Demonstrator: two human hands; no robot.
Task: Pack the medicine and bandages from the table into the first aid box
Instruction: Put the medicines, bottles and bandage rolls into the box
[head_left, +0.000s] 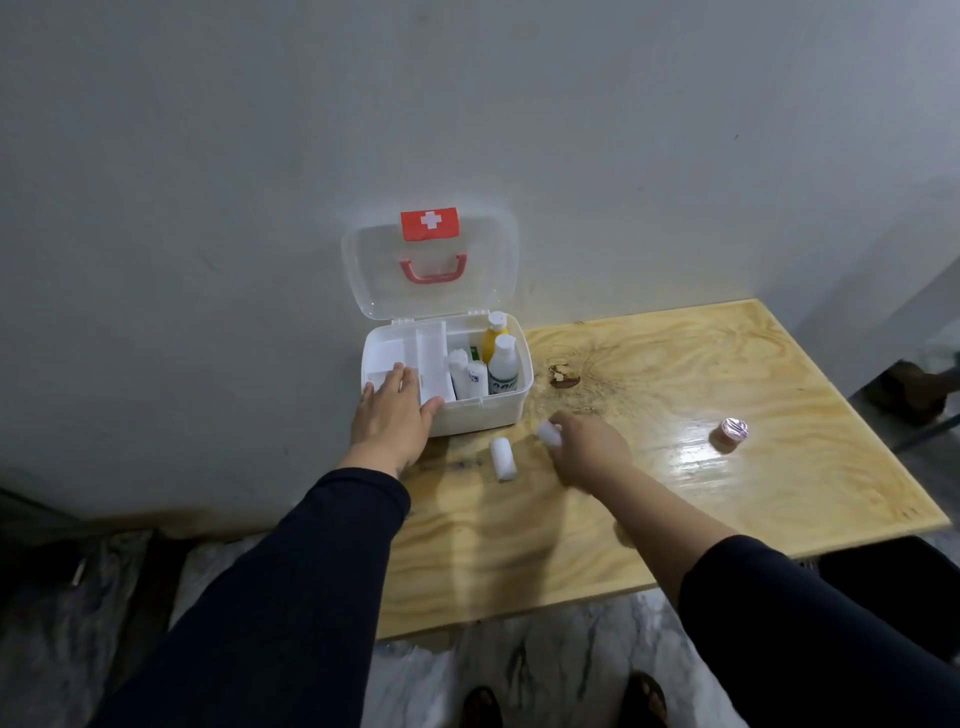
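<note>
The white first aid box (498, 410) stands open at the table's back left, its clear lid (363, 270) with a red cross leaning on the wall. Inside are a white bottle (503, 366), a yellow bottle (493, 338) and bandage rolls (467, 379). My left hand (392, 415) rests flat on the box's front left rim, fingers straight. My right hand (587, 447) grips a white bandage roll (548, 432) just above the table, right of the box. Another white bandage roll (503, 458) lies on the table between my hands.
A small round pink-lidded jar (730, 432) sits on the wooden table (675, 509) to the right. A dark stain (563, 376) marks the wood beside the box. The grey wall is directly behind the box. My feet (566, 701) stand below the table's front edge.
</note>
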